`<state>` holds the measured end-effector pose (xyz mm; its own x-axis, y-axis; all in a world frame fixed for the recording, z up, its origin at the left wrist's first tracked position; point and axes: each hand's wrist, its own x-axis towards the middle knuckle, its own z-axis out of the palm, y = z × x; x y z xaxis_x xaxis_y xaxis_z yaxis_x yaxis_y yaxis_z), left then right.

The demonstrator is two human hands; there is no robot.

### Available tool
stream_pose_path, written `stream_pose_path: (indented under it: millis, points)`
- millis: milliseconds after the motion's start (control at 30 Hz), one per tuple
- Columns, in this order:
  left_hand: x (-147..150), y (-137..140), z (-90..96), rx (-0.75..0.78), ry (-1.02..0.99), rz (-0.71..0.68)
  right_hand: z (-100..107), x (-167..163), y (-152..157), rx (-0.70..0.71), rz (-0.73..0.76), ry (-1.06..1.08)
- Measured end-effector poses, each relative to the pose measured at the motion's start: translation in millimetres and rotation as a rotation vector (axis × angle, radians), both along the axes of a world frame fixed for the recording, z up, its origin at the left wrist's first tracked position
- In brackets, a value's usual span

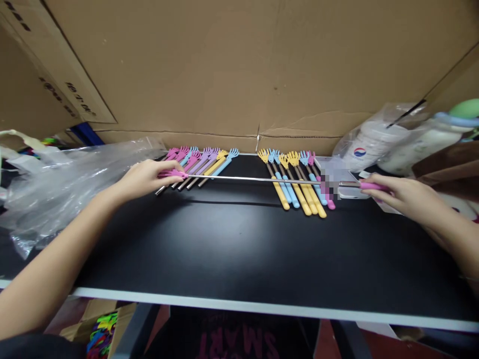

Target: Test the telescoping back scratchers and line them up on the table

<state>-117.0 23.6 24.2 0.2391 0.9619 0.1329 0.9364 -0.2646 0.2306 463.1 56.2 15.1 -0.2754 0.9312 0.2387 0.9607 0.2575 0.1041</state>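
A pink telescopic back scratcher (254, 179) is stretched out level above the black table. My left hand (151, 177) is closed round its pink claw end, and my right hand (398, 189) grips the pink handle at the other end. Behind the rod on the left lies a row of back scratchers (204, 167) in pink, purple, yellow and blue, claws toward the cardboard. Another group of back scratchers (297, 184), with yellow, blue and pink handles pointing toward me, lies to the right of the middle.
Clear plastic bags (75, 179) lie at the left. A white cup (374, 144) in plastic and a pale bottle (422, 144) stand at the back right. Cardboard (262, 70) walls off the back. Below the table's front edge (239, 304) sits a box of colourful items (103, 331).
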Motion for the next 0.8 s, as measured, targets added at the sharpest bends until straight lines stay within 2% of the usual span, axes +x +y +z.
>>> stream_pose_path:
  millis: [67,100,233,367,433,533,633,800]
  points:
    - [1.0,0.8,-3.8,-0.028,-0.070,-0.035,0.4,-6.4,-1.8,-0.092,0.027,0.004]
    - [1.5,0.7,-5.4,-0.035,-0.109,-0.053,0.4,-9.9,-2.8,-0.086,0.009,-0.006]
    - [1.5,-1.1,-8.4,-0.001,-0.181,-0.047,-0.9,-19.4,-7.0,0.095,-0.091,-0.072]
    - [6.1,-2.8,-6.4,0.079,-0.245,-0.018,0.5,-32.3,-14.8,0.199,-0.104,-0.118]
    - [17.2,-3.1,-6.3,0.080,-0.290,-0.050,1.1,-50.4,-19.7,0.220,-0.049,-0.132]
    - [45.9,-4.5,-10.5,0.023,-0.328,-0.149,-2.3,-92.5,-26.3,0.172,0.177,-0.131]
    - [75.8,-10.6,-17.4,-0.001,-0.372,-0.191,-6.9,-133.9,-32.6,0.238,0.305,-0.123]
    - [108.9,-30.5,-19.2,0.004,-0.404,-0.187,-5.7,-173.6,-47.0,0.266,0.346,-0.129]
